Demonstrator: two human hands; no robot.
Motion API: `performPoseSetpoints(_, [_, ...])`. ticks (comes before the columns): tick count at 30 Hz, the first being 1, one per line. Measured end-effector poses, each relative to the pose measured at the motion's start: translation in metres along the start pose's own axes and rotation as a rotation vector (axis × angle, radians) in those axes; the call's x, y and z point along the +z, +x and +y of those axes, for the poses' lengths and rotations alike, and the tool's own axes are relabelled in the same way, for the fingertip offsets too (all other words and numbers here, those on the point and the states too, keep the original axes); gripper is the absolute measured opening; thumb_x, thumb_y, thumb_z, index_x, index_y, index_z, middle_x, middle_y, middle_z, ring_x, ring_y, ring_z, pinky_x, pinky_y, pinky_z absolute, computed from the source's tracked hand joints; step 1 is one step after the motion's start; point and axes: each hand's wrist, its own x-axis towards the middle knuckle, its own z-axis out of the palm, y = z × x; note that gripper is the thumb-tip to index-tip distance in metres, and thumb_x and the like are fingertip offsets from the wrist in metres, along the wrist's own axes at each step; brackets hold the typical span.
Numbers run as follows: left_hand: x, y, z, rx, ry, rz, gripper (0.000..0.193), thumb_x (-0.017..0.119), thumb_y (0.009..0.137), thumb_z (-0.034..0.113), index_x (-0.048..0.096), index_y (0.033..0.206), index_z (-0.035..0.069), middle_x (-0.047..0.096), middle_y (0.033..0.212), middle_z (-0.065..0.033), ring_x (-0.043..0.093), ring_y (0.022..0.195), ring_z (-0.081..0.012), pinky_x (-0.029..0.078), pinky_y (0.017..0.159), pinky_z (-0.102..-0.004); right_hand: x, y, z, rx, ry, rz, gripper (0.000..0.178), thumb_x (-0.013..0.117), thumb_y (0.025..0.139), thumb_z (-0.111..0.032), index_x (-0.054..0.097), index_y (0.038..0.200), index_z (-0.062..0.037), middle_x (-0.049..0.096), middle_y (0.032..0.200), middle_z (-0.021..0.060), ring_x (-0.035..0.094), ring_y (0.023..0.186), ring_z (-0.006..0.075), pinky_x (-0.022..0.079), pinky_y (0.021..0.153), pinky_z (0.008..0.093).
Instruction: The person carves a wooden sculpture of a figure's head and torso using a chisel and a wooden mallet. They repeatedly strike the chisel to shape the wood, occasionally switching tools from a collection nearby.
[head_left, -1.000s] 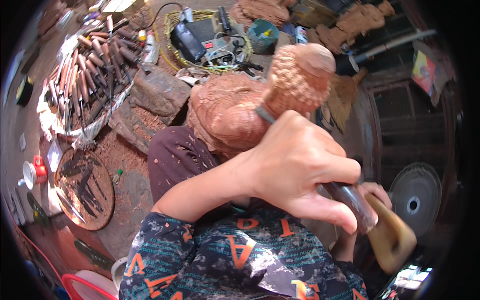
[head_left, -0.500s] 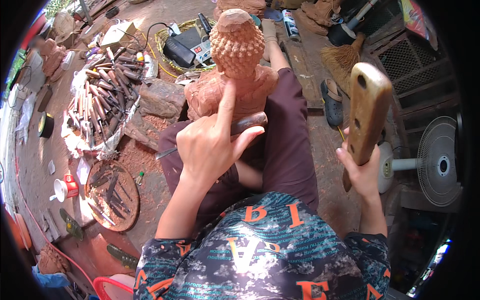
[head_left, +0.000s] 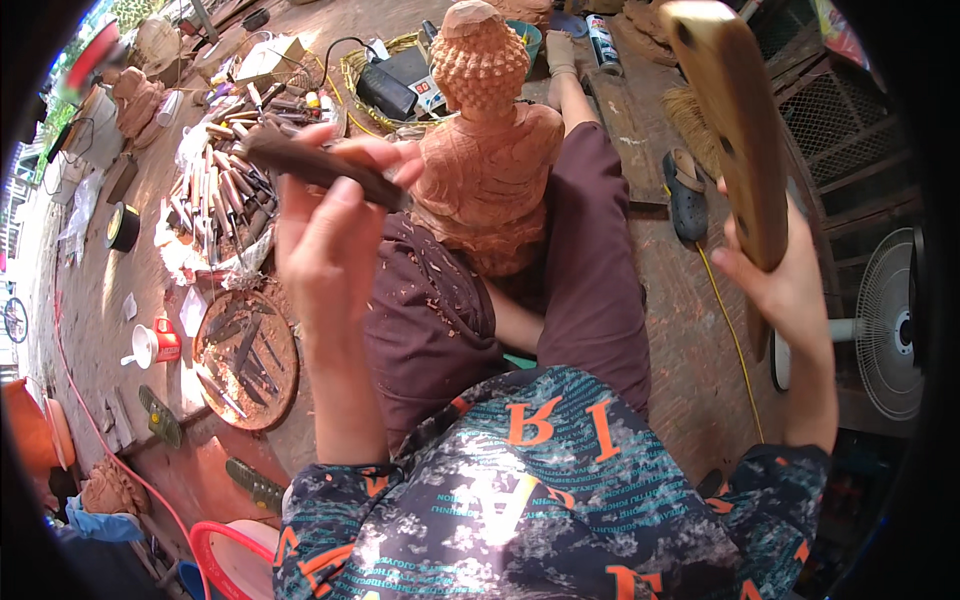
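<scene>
My left hand is raised left of the carved statue, its fingers around the dark wooden handle of a chisel. The chisel's blade does not show clearly. In my right hand is a long wooden mallet, held upright, with several dark holes along its face. The reddish wooden statue, a seated figure with knobbly curled hair, stands between my legs with its back toward me. Neither hand touches it.
Left lies a large pile of wood-handled carving tools; nearer is a round tray of blades and shavings. A basket holds a power unit beyond. On the right are a clog, a yellow cord and a fan.
My left hand has lifted off the statue's back and moved left with the chisel, which has swung round. My right hand has raised the mallet, moving up and slightly right.
</scene>
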Motion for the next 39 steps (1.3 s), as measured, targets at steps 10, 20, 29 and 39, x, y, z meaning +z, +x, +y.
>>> performPoseSetpoints(10, [-0.012,0.014,-0.036,0.149,0.048,0.152,0.028,0.059,0.092,0.008,0.038,0.109,0.016,0.06,0.112,-0.0236,0.059,0.11,-0.0358,0.056,0.087,-0.0502,0.029,0.113,-0.124,-0.615,-0.696,-0.317,0.062,0.072,0.08,-0.016,0.045,0.134,-0.0023,0.048,0.077,-0.0034,0.046,0.071,0.0061,0.039,0.065,0.0226])
performPoseSetpoints(20, [0.005,0.021,-0.036,0.186,0.037,0.367,0.04,0.06,0.088,-0.002,0.03,0.109,0.013,0.064,0.099,-0.0182,0.067,0.089,-0.0294,0.061,0.07,-0.0378,0.097,0.166,-0.16,-0.733,-0.944,-0.506,0.06,0.071,0.08,-0.016,0.046,0.134,-0.0031,0.05,0.08,-0.0017,0.049,0.072,0.0081,0.041,0.066,0.0239])
performPoseSetpoints(29, [0.007,0.023,-0.041,0.136,0.022,0.369,0.04,0.062,0.088,-0.001,0.032,0.11,0.015,0.064,0.097,-0.0147,0.067,0.09,-0.0323,0.061,0.073,-0.0433,0.115,0.184,-0.165,-0.699,-0.992,-0.551,0.059,0.071,0.08,-0.015,0.046,0.133,-0.0039,0.053,0.082,-0.0002,0.051,0.073,0.0099,0.042,0.067,0.0251])
performPoseSetpoints(39, [-0.003,0.027,-0.04,0.127,0.022,0.323,0.036,0.06,0.089,0.0,0.032,0.108,0.015,0.065,0.095,-0.0143,0.067,0.09,-0.0324,0.06,0.075,-0.0443,0.13,0.195,-0.176,-0.732,-0.996,-0.558,0.058,0.07,0.08,-0.015,0.047,0.132,-0.0047,0.055,0.085,0.0015,0.053,0.075,0.0119,0.044,0.068,0.0264])
